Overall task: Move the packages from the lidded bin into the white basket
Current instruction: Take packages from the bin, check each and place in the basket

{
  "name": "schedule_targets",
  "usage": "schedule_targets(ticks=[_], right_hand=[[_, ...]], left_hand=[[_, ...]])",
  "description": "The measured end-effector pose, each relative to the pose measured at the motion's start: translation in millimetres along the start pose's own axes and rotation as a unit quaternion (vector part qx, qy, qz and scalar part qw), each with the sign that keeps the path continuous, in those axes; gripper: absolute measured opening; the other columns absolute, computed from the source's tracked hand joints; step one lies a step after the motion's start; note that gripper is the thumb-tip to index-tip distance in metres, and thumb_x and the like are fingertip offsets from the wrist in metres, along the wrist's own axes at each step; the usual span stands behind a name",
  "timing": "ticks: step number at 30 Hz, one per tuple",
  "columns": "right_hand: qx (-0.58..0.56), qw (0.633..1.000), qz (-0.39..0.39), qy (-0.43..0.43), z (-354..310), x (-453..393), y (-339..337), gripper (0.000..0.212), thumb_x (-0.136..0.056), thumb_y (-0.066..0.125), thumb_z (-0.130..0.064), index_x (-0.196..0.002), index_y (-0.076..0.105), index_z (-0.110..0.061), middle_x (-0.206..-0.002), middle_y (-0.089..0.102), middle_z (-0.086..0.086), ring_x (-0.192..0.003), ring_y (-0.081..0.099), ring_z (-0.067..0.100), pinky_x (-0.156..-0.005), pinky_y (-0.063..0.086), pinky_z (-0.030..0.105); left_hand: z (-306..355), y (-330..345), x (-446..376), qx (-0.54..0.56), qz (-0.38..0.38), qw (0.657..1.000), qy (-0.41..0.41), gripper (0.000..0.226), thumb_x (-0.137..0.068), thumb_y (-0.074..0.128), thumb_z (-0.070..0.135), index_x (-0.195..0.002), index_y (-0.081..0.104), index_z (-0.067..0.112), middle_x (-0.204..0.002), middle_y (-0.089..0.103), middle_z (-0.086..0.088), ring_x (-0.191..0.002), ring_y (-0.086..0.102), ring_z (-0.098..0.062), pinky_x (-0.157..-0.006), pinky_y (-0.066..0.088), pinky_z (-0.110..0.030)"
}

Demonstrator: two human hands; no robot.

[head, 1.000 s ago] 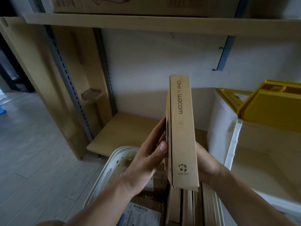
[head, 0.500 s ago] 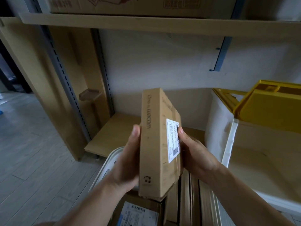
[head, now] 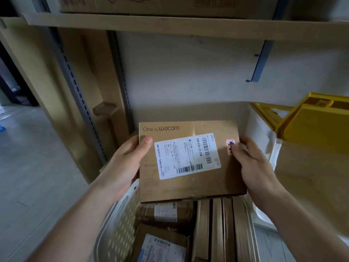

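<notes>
A flat brown cardboard package (head: 190, 186) marked "One by wacom", with a white shipping label, faces me above the white perforated basket (head: 120, 229). My left hand (head: 124, 165) grips its left edge, thumb on the front. My right hand (head: 253, 165) grips its right edge beside a small red-rimmed sticker. The basket holds several brown packages (head: 219, 229), some standing on edge, others lying flat with labels. The white bin (head: 264, 148) with its yellow lid (head: 317, 127) raised stands at the right.
A wooden shelf board (head: 151, 23) runs overhead with a cardboard box on it. Wooden uprights and a metal rail (head: 75, 80) stand at the left. Grey floor (head: 28, 167) lies to the left of the basket.
The package has turned from edge-on to its labelled broad face toward me, and it sits lower over the basket. Both hands have shifted to its side edges.
</notes>
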State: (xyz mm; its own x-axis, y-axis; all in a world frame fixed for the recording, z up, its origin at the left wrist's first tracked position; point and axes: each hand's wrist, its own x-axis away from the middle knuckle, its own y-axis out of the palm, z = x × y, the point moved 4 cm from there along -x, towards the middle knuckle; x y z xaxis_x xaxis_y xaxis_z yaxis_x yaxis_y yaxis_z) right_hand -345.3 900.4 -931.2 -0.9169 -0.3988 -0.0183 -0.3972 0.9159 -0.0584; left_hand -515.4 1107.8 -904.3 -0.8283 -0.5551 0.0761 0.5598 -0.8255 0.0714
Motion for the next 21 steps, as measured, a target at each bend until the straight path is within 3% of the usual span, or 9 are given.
schedule_targets(ticks=[2,5,9,12,14,19,21], right_hand=[[0.016,1.000,-0.001,-0.014,-4.5,3.3,1.7,0.023,-0.108,0.046,-0.028,-0.128,0.057,-0.030,-0.102,0.072,-0.009,-0.084,0.068,-0.002,-0.067,0.052,0.018],[0.010,1.000,-0.005,0.003,-6.1,5.0,3.9,0.022,-0.108,0.047,-0.030,-0.126,0.060,-0.033,-0.107,0.072,-0.001,-0.096,0.070,0.013,-0.073,0.053,0.030],[-0.011,0.999,-0.017,0.028,-7.7,8.7,3.6,0.023,-0.104,0.054,-0.030,-0.123,0.061,-0.040,-0.109,0.073,0.003,-0.102,0.070,0.023,-0.082,0.060,0.045],[-0.014,0.998,-0.058,0.019,-11.9,15.1,4.1,0.032,-0.102,0.057,-0.024,-0.130,0.057,-0.039,-0.109,0.072,-0.001,-0.089,0.072,0.009,-0.063,0.058,0.024],[-0.014,0.997,-0.079,0.012,-14.8,18.1,4.3,0.036,-0.100,0.059,-0.019,-0.132,0.056,-0.036,-0.110,0.071,0.000,-0.084,0.071,0.005,-0.057,0.055,0.016],[-0.122,0.991,-0.041,0.026,-19.9,19.3,4.4,0.032,-0.090,0.072,-0.021,-0.110,0.067,-0.046,-0.111,0.068,0.004,-0.077,0.074,0.013,-0.058,0.057,0.023],[-0.194,0.980,-0.022,0.030,-19.9,17.3,2.6,0.044,-0.080,0.077,-0.024,-0.121,0.065,-0.035,-0.113,0.069,0.012,-0.073,0.073,0.013,-0.061,0.058,0.026]], left_hand=[[-2.4,3.8,2.4,-0.012,0.000,1.000,-0.003,0.038,-0.085,0.055,0.046,-0.119,0.065,0.035,-0.111,0.077,0.013,-0.117,0.066,-0.013,-0.114,0.039,-0.051],[-2.3,7.1,4.7,-0.014,0.019,1.000,-0.008,0.035,-0.083,0.054,0.047,-0.113,0.066,0.035,-0.106,0.078,0.013,-0.112,0.068,-0.013,-0.111,0.042,-0.049],[-5.5,6.6,3.7,0.024,0.048,0.998,-0.028,0.024,-0.099,0.050,0.039,-0.113,0.069,0.034,-0.106,0.079,0.010,-0.114,0.067,-0.020,-0.108,0.041,-0.052],[-4.8,5.0,2.6,0.060,0.083,0.994,-0.028,0.028,-0.105,0.045,0.036,-0.117,0.070,0.031,-0.108,0.079,0.007,-0.113,0.068,-0.021,-0.094,0.047,-0.045],[-3.6,4.2,3.0,0.095,0.109,0.989,-0.031,0.029,-0.106,0.045,0.036,-0.118,0.070,0.028,-0.107,0.079,0.005,-0.110,0.069,-0.022,-0.091,0.048,-0.044],[-6.0,3.5,1.5,0.176,0.117,0.977,-0.030,0.027,-0.103,0.054,0.026,-0.128,0.065,0.027,-0.112,0.078,0.002,-0.116,0.066,-0.027,-0.095,0.050,-0.051],[-5.1,6.2,-0.1,0.171,0.095,0.981,-0.004,0.040,-0.097,0.060,0.018,-0.134,0.059,0.034,-0.118,0.076,0.002,-0.121,0.063,-0.028,-0.102,0.046,-0.057]])
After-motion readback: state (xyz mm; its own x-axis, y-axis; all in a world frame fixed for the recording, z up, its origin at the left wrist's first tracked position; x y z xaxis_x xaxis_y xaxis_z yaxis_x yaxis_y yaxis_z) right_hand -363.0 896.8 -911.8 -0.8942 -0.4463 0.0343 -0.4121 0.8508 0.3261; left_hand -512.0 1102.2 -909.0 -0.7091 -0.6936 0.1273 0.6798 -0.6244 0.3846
